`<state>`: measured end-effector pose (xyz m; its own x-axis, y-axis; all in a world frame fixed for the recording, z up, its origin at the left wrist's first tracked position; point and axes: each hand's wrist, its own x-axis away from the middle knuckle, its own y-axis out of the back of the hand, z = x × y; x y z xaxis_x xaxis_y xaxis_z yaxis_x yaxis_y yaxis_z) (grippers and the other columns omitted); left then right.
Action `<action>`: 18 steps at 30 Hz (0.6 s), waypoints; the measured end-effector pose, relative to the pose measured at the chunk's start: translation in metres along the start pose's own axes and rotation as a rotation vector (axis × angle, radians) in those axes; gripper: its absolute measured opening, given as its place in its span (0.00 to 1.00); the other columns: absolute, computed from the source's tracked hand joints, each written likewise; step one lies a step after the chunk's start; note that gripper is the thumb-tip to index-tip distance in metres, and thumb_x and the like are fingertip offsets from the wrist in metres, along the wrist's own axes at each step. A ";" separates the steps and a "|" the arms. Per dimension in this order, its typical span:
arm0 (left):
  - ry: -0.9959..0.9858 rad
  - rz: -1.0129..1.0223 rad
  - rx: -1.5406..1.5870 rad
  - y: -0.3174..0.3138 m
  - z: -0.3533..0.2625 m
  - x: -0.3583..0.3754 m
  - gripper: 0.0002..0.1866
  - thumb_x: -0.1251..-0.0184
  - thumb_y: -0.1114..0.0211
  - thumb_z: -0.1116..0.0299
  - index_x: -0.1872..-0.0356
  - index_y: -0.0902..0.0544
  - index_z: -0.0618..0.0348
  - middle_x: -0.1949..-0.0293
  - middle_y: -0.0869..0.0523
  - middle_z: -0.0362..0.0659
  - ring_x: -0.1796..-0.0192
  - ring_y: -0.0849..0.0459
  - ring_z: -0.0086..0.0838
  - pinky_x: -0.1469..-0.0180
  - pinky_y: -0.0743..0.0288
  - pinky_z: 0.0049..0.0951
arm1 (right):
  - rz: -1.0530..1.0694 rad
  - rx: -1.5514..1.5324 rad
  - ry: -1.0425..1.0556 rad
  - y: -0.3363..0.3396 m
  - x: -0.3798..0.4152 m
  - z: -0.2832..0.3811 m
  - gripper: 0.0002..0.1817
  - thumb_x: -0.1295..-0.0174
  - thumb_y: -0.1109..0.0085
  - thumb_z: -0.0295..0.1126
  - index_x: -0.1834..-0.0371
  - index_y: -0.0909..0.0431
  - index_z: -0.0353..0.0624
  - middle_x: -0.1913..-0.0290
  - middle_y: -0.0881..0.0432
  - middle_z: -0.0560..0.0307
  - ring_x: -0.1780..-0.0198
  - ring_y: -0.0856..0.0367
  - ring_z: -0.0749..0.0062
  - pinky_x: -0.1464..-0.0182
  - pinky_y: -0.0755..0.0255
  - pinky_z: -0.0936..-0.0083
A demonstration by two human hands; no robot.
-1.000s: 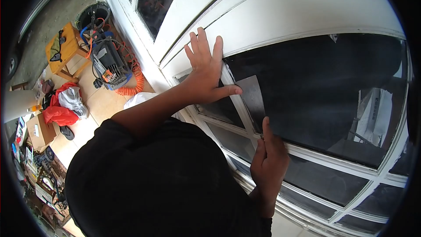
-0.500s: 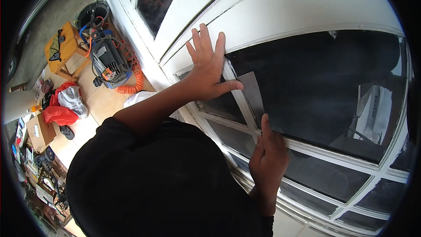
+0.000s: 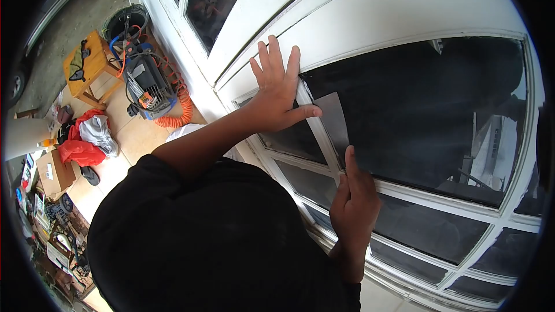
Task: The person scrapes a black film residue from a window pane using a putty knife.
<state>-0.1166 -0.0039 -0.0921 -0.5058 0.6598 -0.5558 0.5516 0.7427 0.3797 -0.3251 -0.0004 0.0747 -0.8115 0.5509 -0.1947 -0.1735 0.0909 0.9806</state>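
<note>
My left hand [image 3: 276,95] lies flat with spread fingers on the white door frame [image 3: 370,29], its thumb reaching over a bar at the pane's edge. Beside that thumb, a thin grey sheet [image 3: 334,120] rests along the edge of the dark glass pane [image 3: 404,115]. My right hand [image 3: 355,205] is at the lower end of the sheet, with the index finger extended along it and the other fingers curled. What those curled fingers hold, if anything, is hidden.
A compressor [image 3: 149,84] with an orange coiled hose [image 3: 180,112] stands on the tiled floor near a wooden stool [image 3: 92,66]. Red cloth [image 3: 81,149], a cardboard box [image 3: 55,172] and a black bucket [image 3: 124,20] are also there.
The camera view has shifted slightly. Both hands keep nearly the same places on the frame and the sheet.
</note>
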 end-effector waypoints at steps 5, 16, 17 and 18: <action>-0.007 -0.011 0.011 0.001 0.000 0.001 0.65 0.41 0.45 0.26 0.29 0.61 0.82 0.34 0.75 0.88 0.32 0.84 0.84 0.41 0.82 0.82 | -0.012 0.040 0.012 0.002 -0.004 0.004 0.29 0.42 0.47 0.19 0.34 0.24 0.50 0.67 0.19 0.55 0.70 0.19 0.64 0.71 0.25 0.70; 0.006 -0.001 -0.008 0.001 -0.003 -0.001 0.64 0.41 0.44 0.27 0.29 0.60 0.82 0.34 0.75 0.87 0.32 0.82 0.84 0.39 0.80 0.81 | -0.021 -0.023 -0.021 0.000 0.000 0.002 0.28 0.40 0.47 0.20 0.34 0.25 0.50 0.66 0.19 0.51 0.67 0.19 0.60 0.63 0.25 0.68; 0.017 0.004 -0.008 0.001 -0.003 -0.001 0.64 0.41 0.44 0.28 0.29 0.60 0.82 0.34 0.75 0.87 0.32 0.82 0.83 0.39 0.81 0.80 | -0.067 -0.028 0.019 -0.002 0.000 -0.001 0.30 0.42 0.46 0.20 0.33 0.25 0.52 0.67 0.19 0.54 0.68 0.19 0.62 0.67 0.25 0.67; 0.029 0.009 -0.007 0.001 -0.003 -0.001 0.64 0.40 0.44 0.28 0.28 0.60 0.81 0.34 0.75 0.86 0.32 0.82 0.83 0.39 0.81 0.80 | -0.070 -0.023 0.012 -0.004 0.001 -0.002 0.30 0.42 0.46 0.20 0.33 0.25 0.52 0.67 0.19 0.54 0.68 0.19 0.62 0.67 0.25 0.67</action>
<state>-0.1178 -0.0030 -0.0887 -0.5199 0.6698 -0.5302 0.5518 0.7371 0.3902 -0.3260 -0.0016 0.0705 -0.8034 0.5340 -0.2634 -0.2431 0.1097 0.9638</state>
